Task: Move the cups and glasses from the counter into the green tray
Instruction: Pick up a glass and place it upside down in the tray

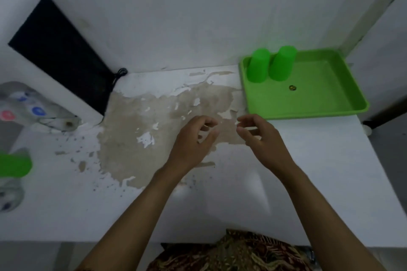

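The green tray [308,105] lies at the counter's far right against the wall. Two green cups stand upside down in its back left corner, one [258,65] beside the other [282,63]. A small dark round mark [292,88] shows on the tray floor. My left hand [193,141] and my right hand [259,136] hover over the middle of the counter, just in front of the tray, fingers loosely curled and holding nothing. At the far left edge a blurred green cup [14,165] and a clear glass [8,196] are partly cut off.
The white counter [66,204] has a large patch of peeled, brownish surface in its middle. A white appliance with a black panel [59,50] stands at the back left, a patterned roll [50,121] lying before it. Patterned cloth [237,251] shows at the near edge.
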